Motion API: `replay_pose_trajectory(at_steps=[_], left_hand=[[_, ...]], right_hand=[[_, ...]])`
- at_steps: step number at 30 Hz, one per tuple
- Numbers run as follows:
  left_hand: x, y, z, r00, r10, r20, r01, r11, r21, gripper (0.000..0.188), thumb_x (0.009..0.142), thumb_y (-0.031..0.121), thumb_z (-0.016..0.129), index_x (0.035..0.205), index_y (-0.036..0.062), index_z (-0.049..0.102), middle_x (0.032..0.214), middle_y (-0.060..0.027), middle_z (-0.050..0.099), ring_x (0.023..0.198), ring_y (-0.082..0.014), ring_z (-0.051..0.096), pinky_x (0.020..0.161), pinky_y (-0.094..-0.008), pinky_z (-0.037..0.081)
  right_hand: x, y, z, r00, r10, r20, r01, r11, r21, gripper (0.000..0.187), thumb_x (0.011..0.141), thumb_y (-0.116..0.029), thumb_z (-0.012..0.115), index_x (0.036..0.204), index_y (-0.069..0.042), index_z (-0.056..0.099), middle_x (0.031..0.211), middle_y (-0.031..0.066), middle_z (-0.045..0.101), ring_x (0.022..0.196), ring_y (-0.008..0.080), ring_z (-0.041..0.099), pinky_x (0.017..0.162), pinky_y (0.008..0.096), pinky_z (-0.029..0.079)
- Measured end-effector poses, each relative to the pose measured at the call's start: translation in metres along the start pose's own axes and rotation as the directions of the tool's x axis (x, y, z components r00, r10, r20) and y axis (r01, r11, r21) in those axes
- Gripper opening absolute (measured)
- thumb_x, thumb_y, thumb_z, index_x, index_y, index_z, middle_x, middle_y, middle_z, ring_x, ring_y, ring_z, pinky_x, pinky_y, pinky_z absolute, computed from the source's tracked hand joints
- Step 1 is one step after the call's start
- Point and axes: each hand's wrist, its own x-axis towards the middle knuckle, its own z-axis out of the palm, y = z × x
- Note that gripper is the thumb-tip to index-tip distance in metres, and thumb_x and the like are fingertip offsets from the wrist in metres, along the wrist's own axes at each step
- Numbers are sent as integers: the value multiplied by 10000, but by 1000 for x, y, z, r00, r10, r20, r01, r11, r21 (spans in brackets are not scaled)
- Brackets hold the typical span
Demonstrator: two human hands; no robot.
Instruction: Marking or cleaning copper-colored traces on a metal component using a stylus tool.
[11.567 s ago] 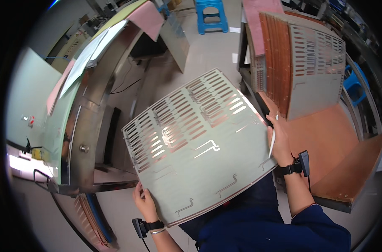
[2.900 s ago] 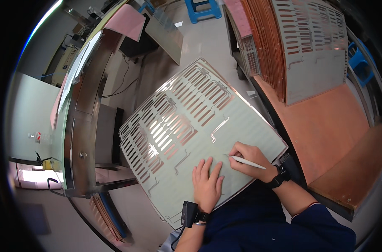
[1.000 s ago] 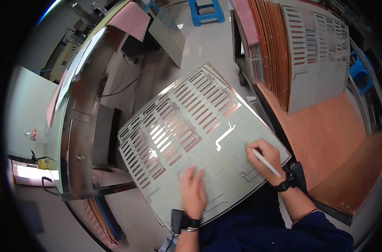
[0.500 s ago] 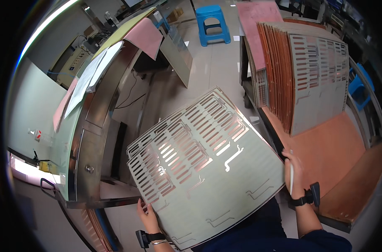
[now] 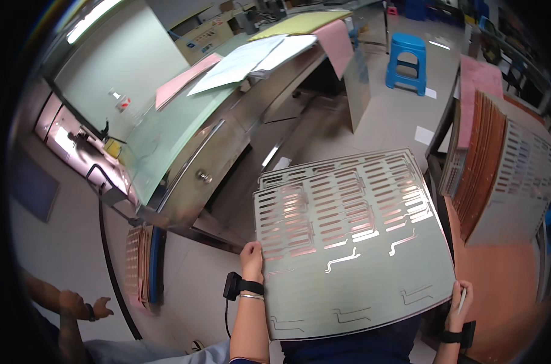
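Note:
A large square circuit board panel (image 5: 348, 267), pale grey-green with rows of shiny copper slots and thin traces, is held in front of my body, its far edge tilted away. The outline at its far left looks doubled, so a second panel may lie beneath. My left hand (image 5: 251, 259) is closed on its left edge. At the lower right edge my right hand (image 5: 460, 301) grips the panel too, with a slim white pen-like stick (image 5: 463, 299) between the fingers. Both thumbs and palms are partly hidden by the board or the angle.
To the left stands a metal desk (image 5: 190, 167) with a green glass top, papers (image 5: 239, 67) and a pink sheet. Stacked panels (image 5: 487, 164) lean on a copper-coloured board (image 5: 478, 273) at right. A blue stool (image 5: 407, 65) stands ahead. Another person's arms (image 5: 75, 303) show at lower left.
My view has swung left, so the desk and stacked panels sit further right. The panel has turned straighter, still between both hands. Another person's arms have come into view at lower left.

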Motion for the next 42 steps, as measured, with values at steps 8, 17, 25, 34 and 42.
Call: replay_pose_trajectory(at_steps=[8, 17, 25, 34, 42], left_hand=[[12, -8, -21, 993, 95, -67, -100, 992, -78, 235, 921, 114, 573, 1062, -60, 646, 967, -91, 662, 878, -160, 603, 791, -284, 472], [-56, 65, -13, 981, 193, -11, -172, 843, -510, 256, 1003, 152, 463, 1055, -57, 601, 972, -87, 661, 857, -142, 615, 776, -281, 500], [-84, 102, -3, 958, 284, 45, -186, 729, -659, 254, 1014, 165, 435, 1038, -55, 561, 978, -115, 661, 834, -174, 650, 719, -308, 532], [-87, 110, -11, 929, 348, 124, -168, 696, -698, 190, 989, 116, 476, 1029, -32, 588, 953, -69, 665, 827, -122, 636, 725, -264, 510], [-77, 120, -10, 870, 283, 403, 144, 636, -758, 144, 988, 86, 477, 1111, 41, 536, 1088, -67, 622, 990, -152, 603, 886, -301, 501]], right_hand=[[-16, -59, -2, 977, 121, 173, -180, 907, 381, 258, 999, -270, 523, 942, -26, 582, 880, 21, 599, 834, 87, 528, 770, 236, 418], [-15, -26, -11, 988, 152, -20, -100, 736, 669, 193, 995, -266, 526, 975, -77, 562, 897, 7, 586, 844, 91, 551, 782, 246, 449], [-17, -28, -20, 959, 274, -67, -96, 539, 837, 226, 965, -300, 577, 1020, -84, 540, 924, 27, 594, 882, 130, 586, 797, 292, 492], [-11, -22, -23, 956, 280, 85, -218, 487, 846, 471, 953, -496, 508, 1160, -77, 563, 1105, 40, 628, 1020, 179, 596, 904, 343, 480], [6, -52, -27, 946, 232, 225, -306, 423, 853, 631, 935, -591, 440, 1251, -52, 529, 1239, 66, 557, 1118, 233, 527, 953, 379, 431]])
